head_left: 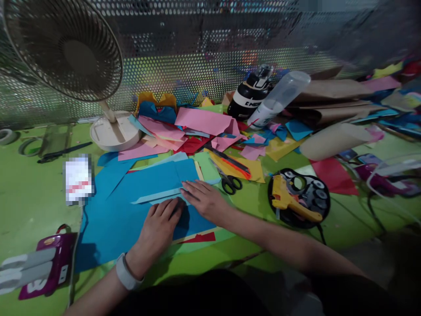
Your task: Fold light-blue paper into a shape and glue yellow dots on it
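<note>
Hands press flat on a blue paper sheet point(138, 197) at the lower centre of the frame, on a green table point(29, 206). The left hand point(158, 228) lies palm down with fingers stretched out, its grip open and holding nothing, fingertips on a folded pale-blue strip point(158, 195) of the sheet. The right hand point(205, 199) lies just beside it, also flat and open, its fingers resting across the same fold. A pale wristband point(126, 272) sits on the left wrist.

Just right of the hands lie black-handled scissors point(230, 181), and further right a yellow glue gun point(292, 202) rests on a black tray point(317, 197). Pink, red and yellow paper scraps point(200, 120) are heaped across the middle of the frame. A white fan point(72, 48) stands at the upper left, and a white bottle point(279, 98) leans at the upper centre-right. A purple case point(52, 259) lies at the lower left.
</note>
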`<state>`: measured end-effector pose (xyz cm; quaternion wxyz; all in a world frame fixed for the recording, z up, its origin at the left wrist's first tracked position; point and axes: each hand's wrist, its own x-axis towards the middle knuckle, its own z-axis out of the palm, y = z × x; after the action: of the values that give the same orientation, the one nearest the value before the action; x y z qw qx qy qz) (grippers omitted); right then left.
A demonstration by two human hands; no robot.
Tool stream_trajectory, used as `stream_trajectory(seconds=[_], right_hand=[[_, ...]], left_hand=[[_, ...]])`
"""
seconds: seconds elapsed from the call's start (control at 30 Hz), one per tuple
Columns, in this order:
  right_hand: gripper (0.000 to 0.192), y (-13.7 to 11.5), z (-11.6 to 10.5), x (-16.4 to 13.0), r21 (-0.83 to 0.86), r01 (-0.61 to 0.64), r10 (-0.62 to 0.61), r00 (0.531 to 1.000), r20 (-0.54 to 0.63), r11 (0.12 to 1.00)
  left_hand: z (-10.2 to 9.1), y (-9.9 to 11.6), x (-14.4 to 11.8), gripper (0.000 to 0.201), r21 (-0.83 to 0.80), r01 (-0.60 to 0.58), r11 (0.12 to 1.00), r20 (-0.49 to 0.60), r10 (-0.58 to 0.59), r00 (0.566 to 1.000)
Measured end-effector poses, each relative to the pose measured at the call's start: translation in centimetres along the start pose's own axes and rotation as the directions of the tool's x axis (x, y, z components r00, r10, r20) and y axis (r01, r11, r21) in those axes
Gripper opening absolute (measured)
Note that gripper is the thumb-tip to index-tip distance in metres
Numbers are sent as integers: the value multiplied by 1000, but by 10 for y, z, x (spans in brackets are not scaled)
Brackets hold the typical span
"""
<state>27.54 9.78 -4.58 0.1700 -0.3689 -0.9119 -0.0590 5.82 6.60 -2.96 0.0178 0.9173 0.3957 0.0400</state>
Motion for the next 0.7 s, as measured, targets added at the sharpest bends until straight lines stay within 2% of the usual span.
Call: stream_trajectory(seconds=[0.17, 0.37, 0.57, 0.7], right_hand=[[38, 1, 1, -1, -24, -3, 3, 1000, 12, 1000], [37, 3, 4, 0, 66, -39, 38, 999, 10, 997], [23, 11, -4, 15, 237, -203, 199, 979, 42, 950], [23, 18, -12, 37, 212, -296, 260, 948, 182, 931]], left_hand=[[-2, 1, 0, 50, 8, 9, 1000, -30, -9, 1000], [2, -4, 0, 53, -24, 21, 1000, -78, -22, 997], [10, -5, -1, 55, 0, -8, 1000, -79, 8, 997], [7, -5, 0, 55, 3, -6, 1000, -85, 6, 996]])
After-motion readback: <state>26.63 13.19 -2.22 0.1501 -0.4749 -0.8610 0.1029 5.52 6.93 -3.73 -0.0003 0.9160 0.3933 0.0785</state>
